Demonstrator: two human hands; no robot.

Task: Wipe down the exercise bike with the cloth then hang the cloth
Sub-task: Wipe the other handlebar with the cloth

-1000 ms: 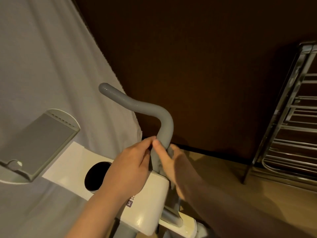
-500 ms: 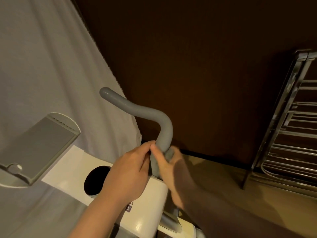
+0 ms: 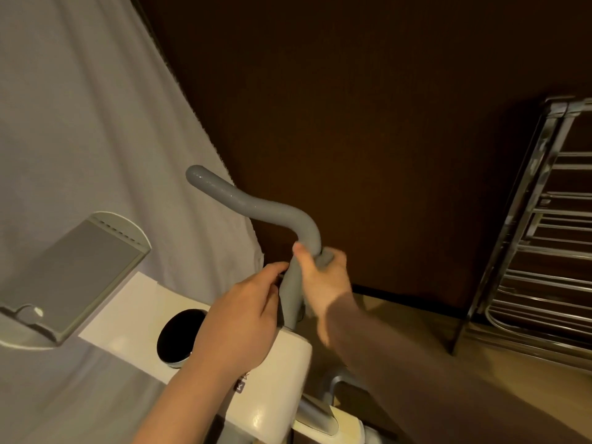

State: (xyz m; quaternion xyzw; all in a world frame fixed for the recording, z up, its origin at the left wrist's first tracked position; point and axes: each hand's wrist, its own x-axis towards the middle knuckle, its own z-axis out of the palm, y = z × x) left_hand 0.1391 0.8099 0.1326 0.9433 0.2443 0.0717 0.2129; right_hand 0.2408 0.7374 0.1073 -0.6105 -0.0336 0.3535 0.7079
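Note:
The exercise bike has a white body (image 3: 275,373), a round black display (image 3: 177,338) and a curved grey handlebar (image 3: 256,205). A grey cloth (image 3: 291,290), close in colour to the bar, is wrapped round the handlebar's lower upright part. My right hand (image 3: 320,280) grips the cloth-covered bar just below the bend, thumb on the near side. My left hand (image 3: 246,318) is lower, to the left of the bar, with curled fingertips pinching the cloth's edge. Where the cloth ends is hard to tell.
A grey tablet holder (image 3: 77,277) juts out at the left above the bike's body. A pale curtain (image 3: 96,123) hangs behind it. A chrome drying rack (image 3: 544,251) stands at the right against the dark wall, on a wooden floor (image 3: 416,331).
My right hand has slid up the handlebar towards the bend with the cloth. My left hand has stayed low beside the bar.

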